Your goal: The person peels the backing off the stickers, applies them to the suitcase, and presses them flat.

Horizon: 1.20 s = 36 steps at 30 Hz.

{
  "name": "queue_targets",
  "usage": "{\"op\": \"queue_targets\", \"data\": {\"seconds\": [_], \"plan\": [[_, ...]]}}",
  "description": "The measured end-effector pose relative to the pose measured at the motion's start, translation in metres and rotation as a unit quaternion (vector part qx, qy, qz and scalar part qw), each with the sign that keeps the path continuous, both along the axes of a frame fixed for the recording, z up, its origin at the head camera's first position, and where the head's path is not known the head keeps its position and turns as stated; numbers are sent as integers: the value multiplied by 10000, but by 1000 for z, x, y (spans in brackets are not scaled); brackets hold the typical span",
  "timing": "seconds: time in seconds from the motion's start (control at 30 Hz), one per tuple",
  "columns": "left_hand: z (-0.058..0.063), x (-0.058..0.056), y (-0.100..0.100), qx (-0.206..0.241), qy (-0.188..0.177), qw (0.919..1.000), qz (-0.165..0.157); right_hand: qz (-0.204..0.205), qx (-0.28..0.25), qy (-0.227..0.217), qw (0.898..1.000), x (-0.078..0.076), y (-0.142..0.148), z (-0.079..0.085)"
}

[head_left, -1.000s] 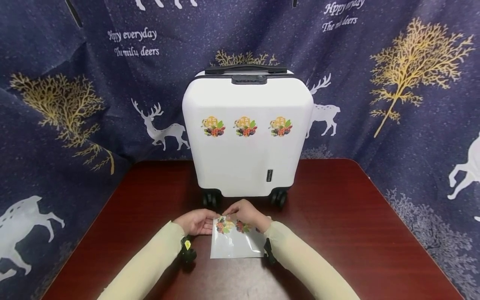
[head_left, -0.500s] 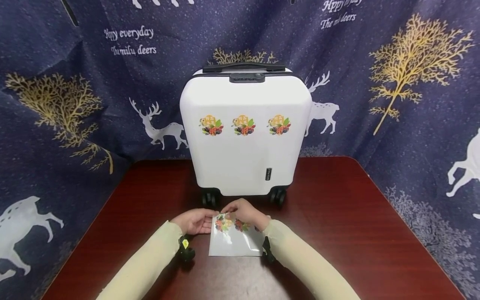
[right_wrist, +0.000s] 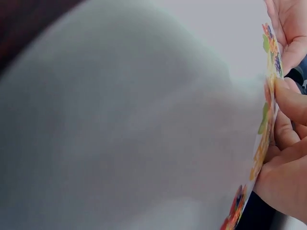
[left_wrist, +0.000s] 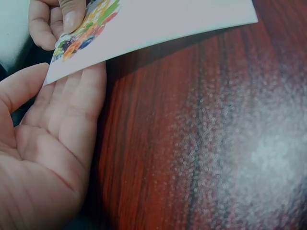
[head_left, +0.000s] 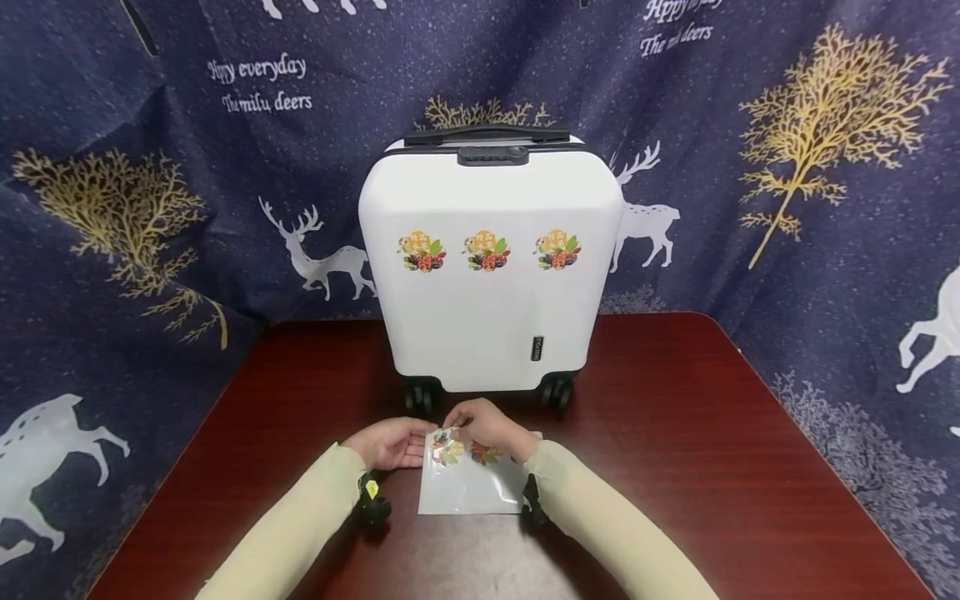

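A glossy white sticker sheet [head_left: 465, 493] is held low over the table, its fruit stickers [head_left: 447, 450] along the far edge. My left hand [head_left: 390, 443] is at its far left corner; in the left wrist view the thumb [left_wrist: 29, 86] meets the corner edge, with the fingers [left_wrist: 79, 96] lying under the sheet. The right hand [head_left: 487, 423] pinches the far edge near the leftmost sticker, its thumb [right_wrist: 292, 103] on top and fingers behind. Part of the sheet's right side is hidden by the right hand and sleeve.
Behind the hands a white suitcase [head_left: 487, 325] stands upright on black wheels [head_left: 557, 392]. Three fruit stickers [head_left: 486, 252] form a row across its front. The dark red table [head_left: 675, 467] reaches to a blue deer-print cloth [head_left: 315, 167] at the back.
The head view has shifted slightly. Both hands stay nearly in place on the sheet, while the sheet tilts a little and its glare shifts.
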<state>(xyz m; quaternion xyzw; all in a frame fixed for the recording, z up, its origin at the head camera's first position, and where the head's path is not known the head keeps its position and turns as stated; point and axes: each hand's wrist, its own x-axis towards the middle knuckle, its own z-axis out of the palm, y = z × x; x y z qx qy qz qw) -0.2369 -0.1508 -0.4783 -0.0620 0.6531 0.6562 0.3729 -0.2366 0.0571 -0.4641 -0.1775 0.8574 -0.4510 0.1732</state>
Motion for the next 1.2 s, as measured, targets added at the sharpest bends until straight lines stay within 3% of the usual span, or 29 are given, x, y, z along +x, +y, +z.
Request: {"op": "queue_targets", "data": {"seconds": [0.37,0.87,1.2], "plan": [[-1,3,-1,21,-84,9998,153,-185,55,62,9998,0,-1,-7],[1,4,6,-184,-82,9993,313,-331,457,1065,9927,4,-7,-5],[1,3,7,-240,-45,9992,311,-297,411,972,9940,5,-7,-5]]}}
